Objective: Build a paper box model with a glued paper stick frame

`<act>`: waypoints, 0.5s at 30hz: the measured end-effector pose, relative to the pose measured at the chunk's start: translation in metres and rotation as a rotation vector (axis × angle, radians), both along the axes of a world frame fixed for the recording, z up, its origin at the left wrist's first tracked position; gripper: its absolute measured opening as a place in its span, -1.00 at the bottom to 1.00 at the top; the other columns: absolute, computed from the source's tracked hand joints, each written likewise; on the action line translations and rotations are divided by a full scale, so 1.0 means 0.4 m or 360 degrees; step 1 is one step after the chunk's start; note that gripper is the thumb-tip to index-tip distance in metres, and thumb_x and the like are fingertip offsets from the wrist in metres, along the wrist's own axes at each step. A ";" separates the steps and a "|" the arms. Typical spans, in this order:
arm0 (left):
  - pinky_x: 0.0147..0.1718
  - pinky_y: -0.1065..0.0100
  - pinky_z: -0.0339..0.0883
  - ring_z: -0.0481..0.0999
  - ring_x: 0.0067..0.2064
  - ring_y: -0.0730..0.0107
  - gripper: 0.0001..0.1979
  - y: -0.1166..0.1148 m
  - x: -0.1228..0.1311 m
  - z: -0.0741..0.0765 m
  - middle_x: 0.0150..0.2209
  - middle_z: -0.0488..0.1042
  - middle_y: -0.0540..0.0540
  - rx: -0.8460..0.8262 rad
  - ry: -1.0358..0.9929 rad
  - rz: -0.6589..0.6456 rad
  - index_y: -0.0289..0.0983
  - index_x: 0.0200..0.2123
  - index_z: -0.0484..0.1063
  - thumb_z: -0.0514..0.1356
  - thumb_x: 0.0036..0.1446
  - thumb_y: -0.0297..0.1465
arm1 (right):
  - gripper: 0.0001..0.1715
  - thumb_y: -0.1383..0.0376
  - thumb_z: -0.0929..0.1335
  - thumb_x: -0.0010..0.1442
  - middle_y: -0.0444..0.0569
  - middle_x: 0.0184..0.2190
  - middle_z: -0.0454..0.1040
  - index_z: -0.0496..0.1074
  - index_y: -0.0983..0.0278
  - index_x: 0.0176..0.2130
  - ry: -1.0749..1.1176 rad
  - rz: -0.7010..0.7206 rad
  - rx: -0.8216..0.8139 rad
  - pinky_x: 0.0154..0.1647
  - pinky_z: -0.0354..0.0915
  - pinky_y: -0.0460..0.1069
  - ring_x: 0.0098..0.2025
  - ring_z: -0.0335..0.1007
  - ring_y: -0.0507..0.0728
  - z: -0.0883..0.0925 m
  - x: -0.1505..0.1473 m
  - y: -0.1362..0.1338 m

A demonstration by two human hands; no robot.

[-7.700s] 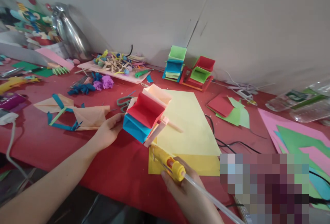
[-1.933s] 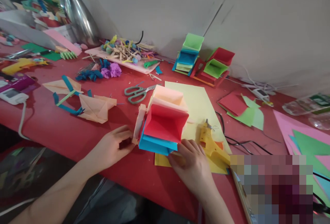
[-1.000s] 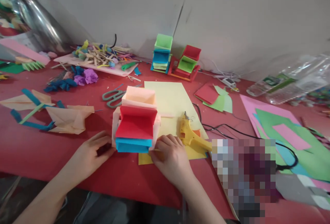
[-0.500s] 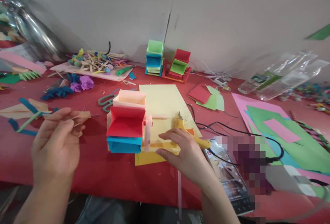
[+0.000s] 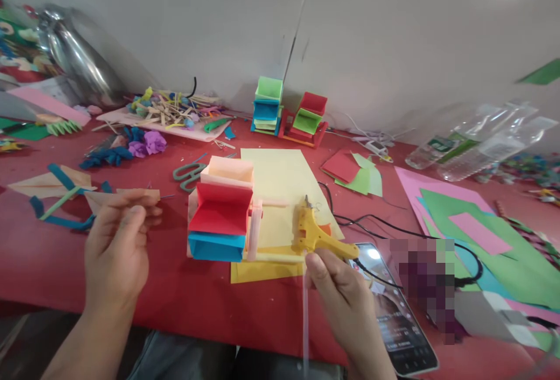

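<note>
My left hand (image 5: 116, 252) is raised over the table's left part, its fingers curled toward the thumb; whatever they pinch, if anything, is hidden. Behind it lie tan folded paper (image 5: 52, 182) and joined blue and green strips (image 5: 63, 179). My right hand (image 5: 339, 289) is closed at the rear of a yellow glue gun (image 5: 312, 231), thumb and fingers pinching the clear glue stick (image 5: 305, 322) that sticks out there. Between my hands stands a paper wheel model with pink, red and blue box-shaped sections (image 5: 223, 214), touched by neither hand.
Pale yellow paper (image 5: 271, 176) lies under the gun. Scissors (image 5: 188, 176) rest behind the model. A phone (image 5: 402, 316) and black cable (image 5: 394, 225) are at right. Two similar models (image 5: 266, 109) stand by the wall. Bottles (image 5: 476, 141) and coloured sheets (image 5: 490, 217) lie far right.
My right hand has gone from spread fingers over the glue gun to a closed pinch at its rear, lower down. My left hand has shifted right. The view has tilted slightly upward.
</note>
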State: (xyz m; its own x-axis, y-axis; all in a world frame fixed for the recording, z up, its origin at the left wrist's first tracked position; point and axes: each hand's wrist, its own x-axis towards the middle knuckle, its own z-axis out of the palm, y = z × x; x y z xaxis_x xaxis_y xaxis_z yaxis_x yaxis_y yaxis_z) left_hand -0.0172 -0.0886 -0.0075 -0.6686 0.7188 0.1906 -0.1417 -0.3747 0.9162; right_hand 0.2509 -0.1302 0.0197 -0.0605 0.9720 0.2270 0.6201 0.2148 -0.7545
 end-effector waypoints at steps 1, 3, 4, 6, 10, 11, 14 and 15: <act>-0.45 0.47 0.31 0.46 -0.43 0.51 -0.81 0.008 0.002 0.003 -0.41 0.48 0.00 -0.0039 -0.0005 -0.0013 -0.28 -0.32 0.45 0.21 -0.11 -0.48 | -0.55 0.18 0.16 0.25 -0.17 -0.66 0.26 0.22 0.24 -0.62 -0.0079 -0.0026 0.0012 -0.50 0.13 -0.08 -0.55 0.23 0.01 0.009 -0.004 0.017; -0.45 0.49 0.32 0.46 -0.44 0.54 -0.82 0.033 0.006 0.027 -0.42 0.47 0.03 -0.0009 -0.0058 0.0006 -0.28 -0.32 0.45 0.21 -0.09 -0.49 | -0.61 0.19 0.19 0.23 -0.15 -0.61 0.34 0.30 0.24 -0.58 -0.0264 -0.0075 0.0067 -0.46 0.14 -0.07 -0.50 0.28 0.04 0.031 -0.015 0.064; -0.46 0.49 0.32 0.45 -0.46 0.56 -0.82 0.049 0.008 0.047 -0.43 0.46 0.04 0.0060 -0.0084 0.0035 -0.28 -0.32 0.44 0.20 -0.09 -0.50 | -0.66 0.21 0.23 0.21 -0.14 -0.58 0.38 0.34 0.24 -0.55 -0.0374 -0.0084 0.0098 -0.44 0.14 -0.06 -0.46 0.30 0.05 0.041 -0.021 0.092; -0.50 0.51 0.31 0.44 -0.49 0.59 -0.84 0.092 0.005 0.096 -0.45 0.46 0.04 0.0217 -0.0060 0.0078 -0.31 -0.32 0.42 0.16 -0.05 -0.51 | -0.79 0.29 0.30 0.14 -0.13 -0.50 0.43 0.37 0.23 -0.52 -0.0588 -0.0080 0.0100 -0.41 0.13 -0.06 -0.41 0.33 0.06 0.056 -0.037 0.150; -0.49 0.53 0.31 0.43 -0.52 0.62 -0.85 0.209 -0.031 0.163 -0.51 0.46 0.08 0.0333 0.0425 -0.0005 -0.40 -0.32 0.42 0.14 -0.02 -0.57 | -0.91 0.40 0.36 0.04 -0.07 -0.35 0.50 0.45 0.23 -0.37 -0.0917 -0.0054 0.0052 -0.39 0.11 -0.05 -0.33 0.36 0.10 0.046 -0.066 0.232; -0.49 0.53 0.32 0.44 -0.53 0.63 -0.87 0.238 -0.043 0.163 -0.53 0.46 0.08 0.0172 0.0566 -0.0195 -0.42 -0.33 0.43 0.15 -0.01 -0.57 | -0.91 0.38 0.36 0.04 -0.05 -0.34 0.50 0.45 0.23 -0.36 -0.0939 -0.0052 0.0046 -0.40 0.10 -0.05 -0.33 0.37 0.11 0.039 -0.070 0.241; -0.55 0.45 0.37 0.48 -0.54 0.51 -0.89 0.297 -0.073 0.125 -0.59 0.47 0.04 -0.0358 0.1021 -0.0858 -0.43 -0.42 0.46 0.20 -0.04 -0.46 | -0.82 0.28 0.31 0.12 -0.04 -0.45 0.51 0.46 0.24 -0.47 -0.0924 -0.0092 0.0021 -0.47 0.07 -0.06 -0.40 0.37 0.11 0.017 -0.068 0.245; -0.60 0.43 0.36 0.47 -0.58 0.47 -0.87 0.303 -0.077 0.107 -0.62 0.47 0.03 -0.0367 0.1053 -0.0839 -0.42 -0.48 0.46 0.27 -0.12 -0.45 | -0.73 0.23 0.29 0.15 -0.05 -0.51 0.50 0.45 0.23 -0.52 -0.0900 -0.0106 -0.0012 -0.50 0.06 -0.06 -0.44 0.36 0.10 0.012 -0.063 0.242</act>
